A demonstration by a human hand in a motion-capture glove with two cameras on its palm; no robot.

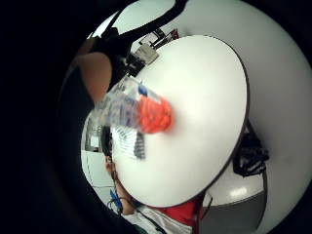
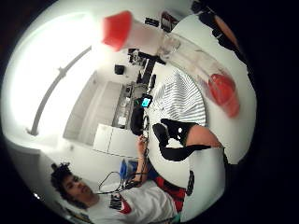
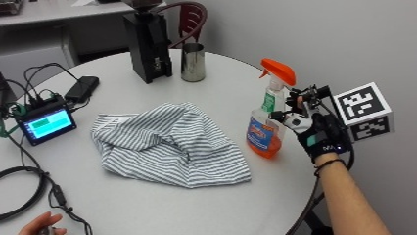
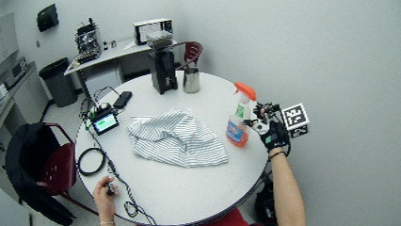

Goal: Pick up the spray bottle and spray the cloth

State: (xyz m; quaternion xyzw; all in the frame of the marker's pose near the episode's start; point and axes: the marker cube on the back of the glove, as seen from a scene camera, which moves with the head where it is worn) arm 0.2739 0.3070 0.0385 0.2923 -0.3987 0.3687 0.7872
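A clear spray bottle (image 3: 266,132) with orange liquid and an orange trigger head stands upright near the right edge of the round white table (image 3: 196,205). My gloved right hand (image 3: 316,132) is just to its right at neck height, fingers spread toward the neck and not closed round it. In the palm views the bottle (image 1: 141,109) (image 2: 187,51) lies close across the palm, and the thumb (image 2: 175,137) is stretched away from it. A crumpled grey-and-white striped cloth (image 3: 169,144) lies on the table left of the bottle. The wide view shows the bottle (image 4: 238,125), hand (image 4: 272,134) and cloth (image 4: 175,136).
At the table's far side stand a black grinder (image 3: 149,41) and a steel cup (image 3: 193,62). A small lit screen (image 3: 44,122), a black box (image 3: 81,88) and cables lie at the left. The bare left hand (image 3: 39,226) rests at the near left edge.
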